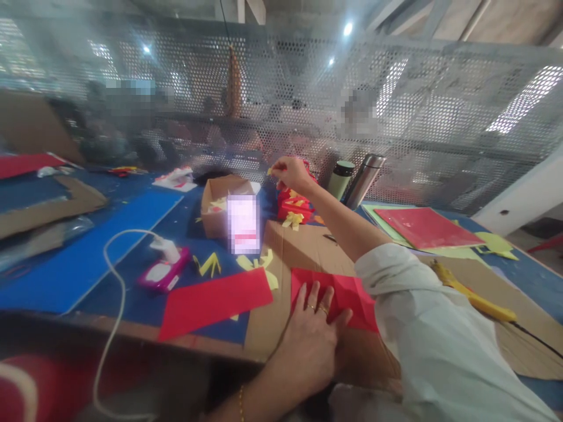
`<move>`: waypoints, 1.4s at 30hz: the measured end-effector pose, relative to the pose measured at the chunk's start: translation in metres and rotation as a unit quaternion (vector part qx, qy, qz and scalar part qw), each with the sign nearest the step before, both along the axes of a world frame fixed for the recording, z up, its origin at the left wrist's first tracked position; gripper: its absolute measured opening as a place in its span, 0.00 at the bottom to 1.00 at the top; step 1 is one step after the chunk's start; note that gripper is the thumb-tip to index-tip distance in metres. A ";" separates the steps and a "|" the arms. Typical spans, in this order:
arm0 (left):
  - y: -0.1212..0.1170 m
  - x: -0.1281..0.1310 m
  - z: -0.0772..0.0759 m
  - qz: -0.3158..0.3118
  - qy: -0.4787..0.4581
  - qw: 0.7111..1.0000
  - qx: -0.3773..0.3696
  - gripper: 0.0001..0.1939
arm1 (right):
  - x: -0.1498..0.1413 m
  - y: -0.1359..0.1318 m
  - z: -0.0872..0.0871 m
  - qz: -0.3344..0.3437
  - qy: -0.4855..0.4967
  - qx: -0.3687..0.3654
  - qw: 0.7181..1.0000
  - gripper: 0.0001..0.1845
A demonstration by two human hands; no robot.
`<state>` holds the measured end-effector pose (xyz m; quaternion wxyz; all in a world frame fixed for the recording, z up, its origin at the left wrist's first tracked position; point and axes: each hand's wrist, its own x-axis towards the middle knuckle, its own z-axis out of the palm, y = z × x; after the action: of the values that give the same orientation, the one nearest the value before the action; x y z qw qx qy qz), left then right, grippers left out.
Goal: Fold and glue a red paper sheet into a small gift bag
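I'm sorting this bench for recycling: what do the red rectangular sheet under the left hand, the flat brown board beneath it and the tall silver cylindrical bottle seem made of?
Red rectangular sheet: matte paper or thin card, by its creases. Flat brown board: probably cardboard, dull, by its plain tan face. Tall silver cylindrical bottle: likely shiny metal, by its bright streaked reflections.
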<state>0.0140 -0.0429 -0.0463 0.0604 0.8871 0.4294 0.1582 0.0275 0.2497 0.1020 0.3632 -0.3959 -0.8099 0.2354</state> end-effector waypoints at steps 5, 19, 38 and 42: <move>0.001 0.000 -0.007 0.001 -0.007 1.000 0.003 0.29 | 0.000 0.013 0.015 0.021 0.079 -0.053 0.995 0.08; -0.002 0.004 0.001 0.029 -0.045 0.999 -0.006 0.31 | -0.029 0.044 0.073 0.050 0.215 -0.009 0.975 0.09; 0.002 0.007 -0.005 0.022 -0.003 0.996 0.084 0.39 | 0.041 0.002 0.036 0.004 0.123 -0.098 0.988 0.13; 0.001 0.000 0.000 -0.002 -0.017 0.993 0.119 0.41 | 0.054 -0.005 0.033 0.002 0.139 -0.107 0.985 0.13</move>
<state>0.0143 -0.0419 -0.0464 -0.0382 0.8861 0.4045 0.2230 0.0812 0.2447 0.1346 0.4272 -0.3944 -0.7226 0.3739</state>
